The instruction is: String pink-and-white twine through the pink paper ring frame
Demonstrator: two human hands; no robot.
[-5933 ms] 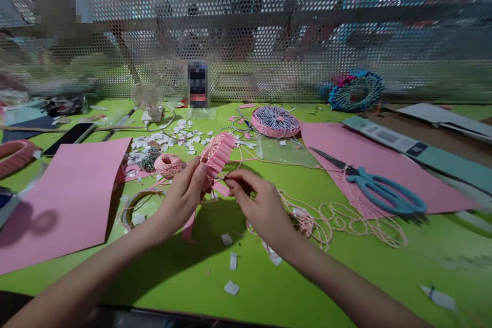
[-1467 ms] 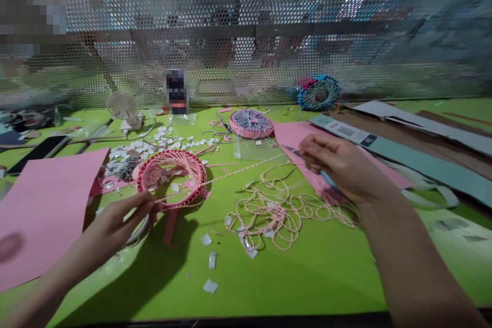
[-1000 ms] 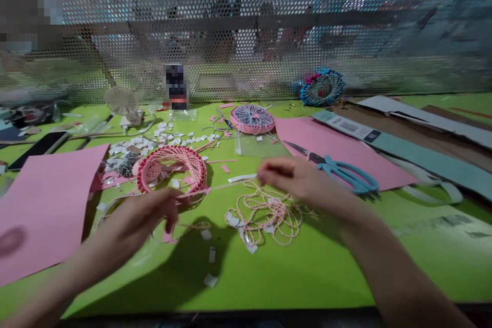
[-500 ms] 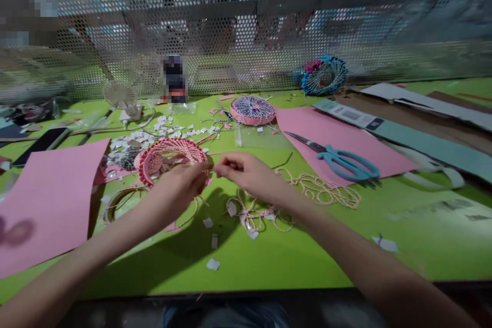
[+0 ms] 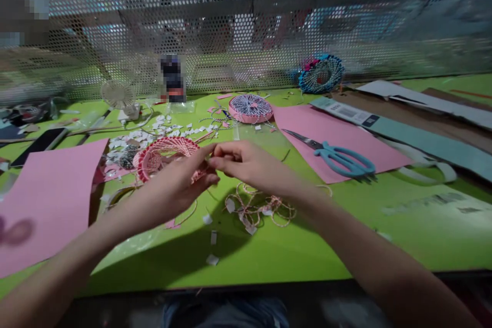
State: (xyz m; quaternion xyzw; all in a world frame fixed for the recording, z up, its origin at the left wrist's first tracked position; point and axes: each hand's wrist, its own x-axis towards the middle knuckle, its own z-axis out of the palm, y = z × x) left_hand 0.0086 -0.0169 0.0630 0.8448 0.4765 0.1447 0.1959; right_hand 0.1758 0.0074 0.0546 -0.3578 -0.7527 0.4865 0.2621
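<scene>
My left hand (image 5: pixel 180 182) is in front of the pink and red woven ring (image 5: pixel 148 161), covering part of it, its fingers curled toward my right hand. My right hand (image 5: pixel 246 164) meets it at the fingertips, thumb and forefinger pinched together. Whatever lies between the fingertips is too small to make out. A tangle of pink and white cord (image 5: pixel 246 210) rests on the green table (image 5: pixel 269 261) just below my right hand. Behind, a pink round piece with blue and white cord (image 5: pixel 251 109) lies flat.
Blue-handled scissors (image 5: pixel 342 159) lie on pink paper (image 5: pixel 326 171) at the right. Another pink sheet (image 5: pixel 54 200) covers the left side. Paper scraps (image 5: pixel 142 138), a phone (image 5: pixel 40 147) and a small fan (image 5: pixel 118 97) are at the back left; a blue ring (image 5: pixel 322 74) stands by the mesh.
My left hand has turned and its fingers have spread somewhat, overlapping my right fingertips. The loops of cord beside my right forearm have been drawn in, leaving a smaller tangle.
</scene>
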